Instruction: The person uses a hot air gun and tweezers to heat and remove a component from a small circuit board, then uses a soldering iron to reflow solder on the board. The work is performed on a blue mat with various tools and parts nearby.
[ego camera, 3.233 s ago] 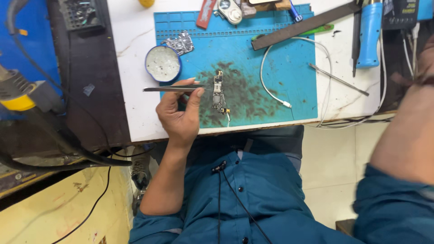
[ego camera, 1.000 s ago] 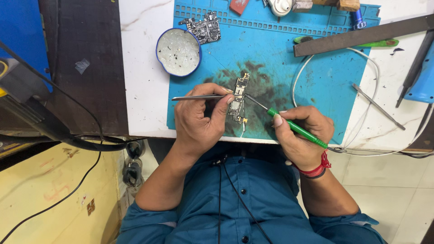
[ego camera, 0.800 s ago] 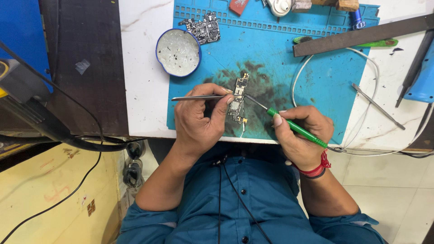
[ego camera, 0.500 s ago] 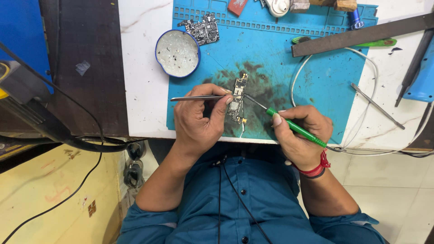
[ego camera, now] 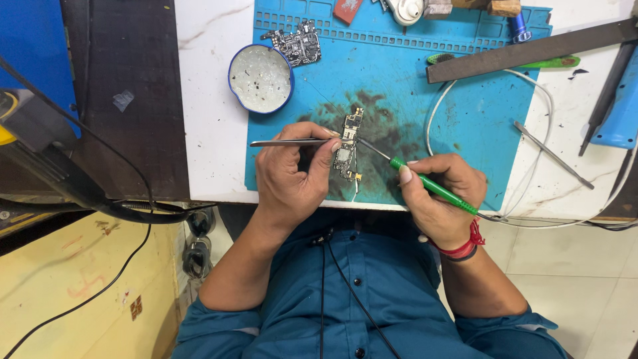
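Tweezer tips (ego camera: 292,141) hidden behind left hand (ego camera: 292,179) fingers. Iron tip contact on small circuit board (ego camera: 347,151) too small to resolve. Top edge crops red block (ego camera: 347,9), white round tool (ego camera: 407,8), wooden piece (ego camera: 503,6). Blue tool (ego camera: 615,119) cut off at right edge.

We see no packages, signs or screens here; the nearest thing to a label is a small grey scrap of tape (ego camera: 122,100) stuck on the dark panel at left.
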